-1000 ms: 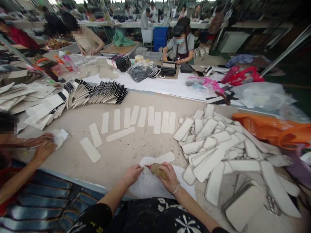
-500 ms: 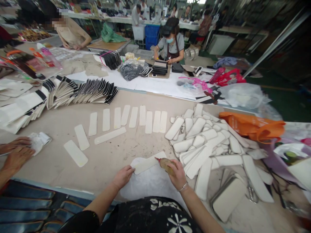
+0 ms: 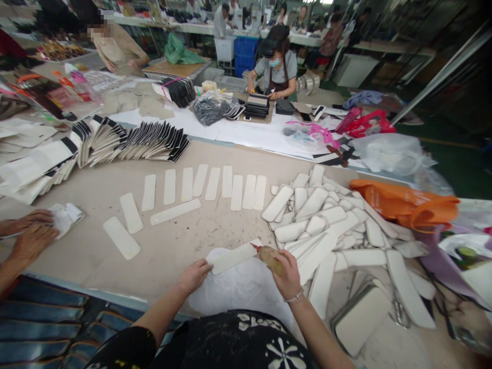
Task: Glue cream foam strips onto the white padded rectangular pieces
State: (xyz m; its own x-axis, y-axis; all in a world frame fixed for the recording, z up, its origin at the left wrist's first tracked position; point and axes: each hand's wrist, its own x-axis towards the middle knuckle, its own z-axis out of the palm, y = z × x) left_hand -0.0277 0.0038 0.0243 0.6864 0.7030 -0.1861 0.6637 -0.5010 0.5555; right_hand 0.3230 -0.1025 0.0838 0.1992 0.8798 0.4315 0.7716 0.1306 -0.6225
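Observation:
Between my hands a long cream strip with rounded corners (image 3: 235, 258) lies over a white cloth (image 3: 238, 287). My left hand (image 3: 195, 275) pinches the strip's left end. In my right hand (image 3: 287, 271) is a squeeze bottle (image 3: 272, 259), yellowish brown with a red nozzle, tilted so its tip is at the strip's right end; whether the tip touches the strip I cannot tell. Beyond my hands, several shorter cream pieces (image 3: 169, 187) lie in a curved row, with one longer strip (image 3: 175, 212) in front of them.
A heap of cream padded pieces (image 3: 319, 218) spreads to my right, beside an orange bag (image 3: 403, 204). Black-edged cream panels (image 3: 154, 142) stand fanned at the left. Another person's hands (image 3: 33, 236) hold a white cloth at the left edge. A co-worker (image 3: 274, 72) sits across the table.
The bottle in my right hand has shifted slightly right along the strip, its nozzle now at the right end. My left hand stays on the left end. The whole view has shifted a little.

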